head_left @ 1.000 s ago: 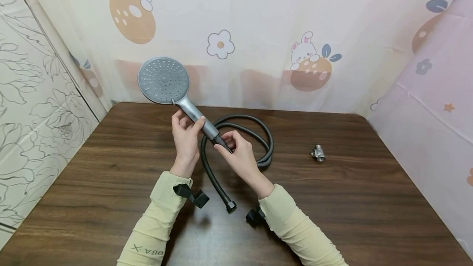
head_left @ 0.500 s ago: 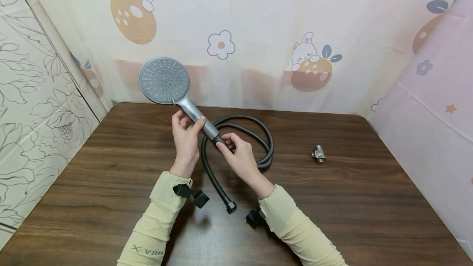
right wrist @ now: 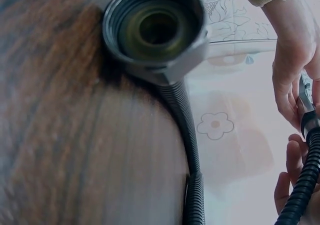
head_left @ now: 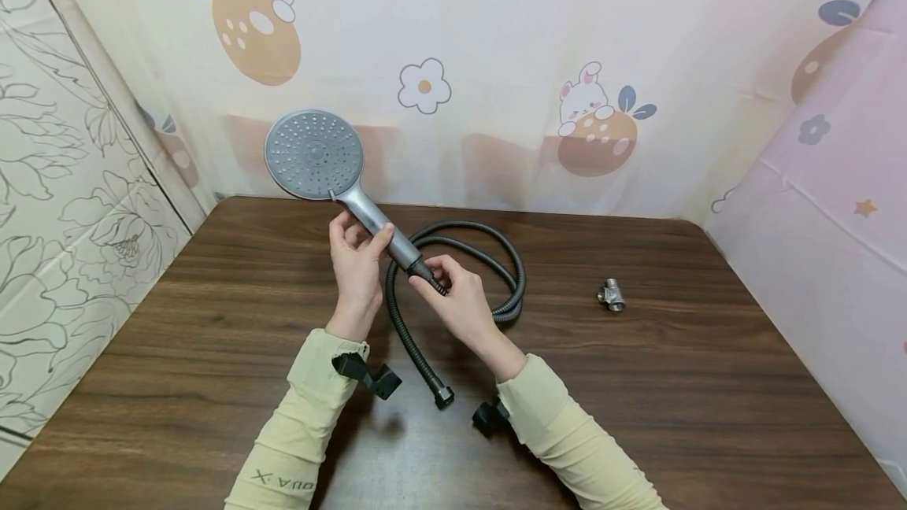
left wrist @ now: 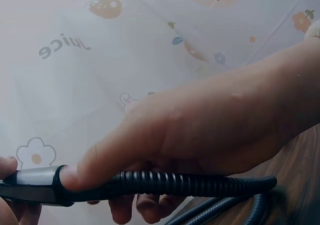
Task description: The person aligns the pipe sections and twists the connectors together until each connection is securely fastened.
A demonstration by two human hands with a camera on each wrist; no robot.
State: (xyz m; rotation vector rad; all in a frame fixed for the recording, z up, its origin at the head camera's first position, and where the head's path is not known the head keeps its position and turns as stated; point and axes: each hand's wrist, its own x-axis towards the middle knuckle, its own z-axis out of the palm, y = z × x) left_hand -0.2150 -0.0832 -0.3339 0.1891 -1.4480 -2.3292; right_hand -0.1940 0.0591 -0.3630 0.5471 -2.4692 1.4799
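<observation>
A grey shower head (head_left: pixel 315 154) with a round nozzle face is held up at a slant. My left hand (head_left: pixel 357 278) grips its handle (head_left: pixel 388 233) between thumb and fingers. At the handle's lower end, my right hand (head_left: pixel 460 297) pinches the black connector (head_left: pixel 421 267) of a dark ribbed shower hose (head_left: pixel 413 339). In the left wrist view, the right thumb (left wrist: pixel 72 177) presses on the connector, close to the handle's rim, with the hose (left wrist: pixel 170 183) running away behind it. The hose's free end carries a hex nut (head_left: pixel 443 397), seen close up with its washer in the right wrist view.
The hose lies in loose loops on the dark wooden table (head_left: pixel 708 384). To the right sits a small metal tee fitting (head_left: pixel 611 295). A printed curtain (head_left: pixel 510 38) hangs behind the table's back edge. Black camera mounts (head_left: pixel 368 375) stick out at both wrists.
My right thumb shifted up along the connector and then back down, leaving more of it showing. My left hand and the shower head stay almost still.
</observation>
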